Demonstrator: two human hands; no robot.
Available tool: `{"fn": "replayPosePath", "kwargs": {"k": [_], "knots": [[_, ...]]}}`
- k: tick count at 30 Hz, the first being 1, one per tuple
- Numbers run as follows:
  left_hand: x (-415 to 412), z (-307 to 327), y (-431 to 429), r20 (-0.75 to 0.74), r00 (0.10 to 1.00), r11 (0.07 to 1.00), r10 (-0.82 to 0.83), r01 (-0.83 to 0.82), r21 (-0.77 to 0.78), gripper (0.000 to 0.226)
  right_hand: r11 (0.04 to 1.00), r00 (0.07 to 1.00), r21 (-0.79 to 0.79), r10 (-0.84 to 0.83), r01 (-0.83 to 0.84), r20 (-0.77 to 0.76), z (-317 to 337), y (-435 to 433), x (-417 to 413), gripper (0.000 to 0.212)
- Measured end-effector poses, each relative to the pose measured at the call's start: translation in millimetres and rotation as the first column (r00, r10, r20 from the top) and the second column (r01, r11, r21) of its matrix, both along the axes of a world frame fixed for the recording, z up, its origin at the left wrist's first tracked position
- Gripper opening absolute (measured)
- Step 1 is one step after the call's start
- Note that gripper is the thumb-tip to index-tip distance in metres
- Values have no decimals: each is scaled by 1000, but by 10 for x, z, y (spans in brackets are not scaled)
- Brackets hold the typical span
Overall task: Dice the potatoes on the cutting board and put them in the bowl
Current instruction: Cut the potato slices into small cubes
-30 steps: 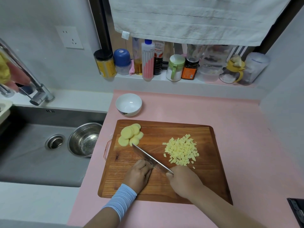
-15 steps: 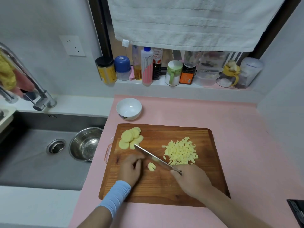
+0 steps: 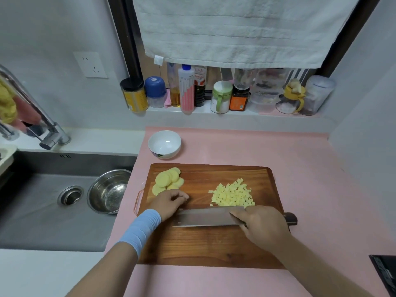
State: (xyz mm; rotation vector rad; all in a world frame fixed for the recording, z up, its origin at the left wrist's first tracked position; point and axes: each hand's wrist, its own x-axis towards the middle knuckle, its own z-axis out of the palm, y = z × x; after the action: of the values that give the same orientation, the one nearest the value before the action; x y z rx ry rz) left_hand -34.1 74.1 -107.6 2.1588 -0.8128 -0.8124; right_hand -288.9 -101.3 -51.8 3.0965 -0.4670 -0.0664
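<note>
A wooden cutting board [image 3: 205,245] lies on the pink counter. Several round potato slices [image 3: 166,179] are stacked at its far left corner. A pile of diced potato [image 3: 232,194] sits right of centre. My left hand [image 3: 169,203] rests at the near edge of the slices, fingers loosely curled, with nothing seen in it. My right hand [image 3: 261,227] grips the handle of a cleaver [image 3: 205,217], whose broad blade points left just in front of the diced pile. An empty white bowl [image 3: 164,144] stands behind the board's far left corner.
A sink [image 3: 42,211] on the left holds a steel bowl [image 3: 108,190], with a tap [image 3: 49,133] above. Bottles and jars [image 3: 214,93] line the back ledge under a hanging towel [image 3: 235,28]. A dark object [image 3: 385,273] sits at the right near edge.
My left hand moved from the board's middle up to the potato slices. The cleaver swung from a diagonal to lie crosswise with its flat side showing. The small cut piece is out of sight.
</note>
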Motion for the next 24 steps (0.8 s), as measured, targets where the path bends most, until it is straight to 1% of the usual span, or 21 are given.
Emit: {"fn": "replayPosePath", "kwargs": {"k": [2,4,6,8,9,11,13,16,18,22,24], "knots": [[-10,47,-105,-70,994,996,-89,90,23,17,1000,1000,-15,15,-16,-11,-6,-16,-12,19],[-26,12,-156,-62,993,994,-105,107,34,29,999,999,22,-30,30,25,-15,-39,-44,21],[-55,-21,-132,-1,991,988,-135,135,73,41,990,991,81,-122,117,54,-19,-41,-89,23],[-87,-72,-94,118,966,970,-228,215,114,47,961,971,185,-223,204,85,-32,-48,-143,27],[-107,-113,-79,156,953,962,-260,242,125,45,933,957,259,-279,251,76,-13,-49,-159,28],[-171,-198,-51,194,939,957,-283,265,115,33,857,923,394,-381,331,53,6,-37,-184,28],[-250,-241,-48,234,927,956,-293,279,92,26,796,897,470,-442,381,22,4,-18,-185,27],[-371,-282,-62,291,919,964,-267,258,67,8,718,859,539,-511,440,-20,14,15,-150,26],[-471,-309,-38,282,933,975,-222,205,89,2,686,842,568,-538,455,-24,18,38,-118,24],[-557,-313,-15,212,977,999,-3,-4,36,17,658,838,604,-545,450,-31,14,124,-63,22],[-533,-285,-41,203,976,994,76,-90,58,20,663,841,592,-538,458,-49,19,169,-44,21]]}}
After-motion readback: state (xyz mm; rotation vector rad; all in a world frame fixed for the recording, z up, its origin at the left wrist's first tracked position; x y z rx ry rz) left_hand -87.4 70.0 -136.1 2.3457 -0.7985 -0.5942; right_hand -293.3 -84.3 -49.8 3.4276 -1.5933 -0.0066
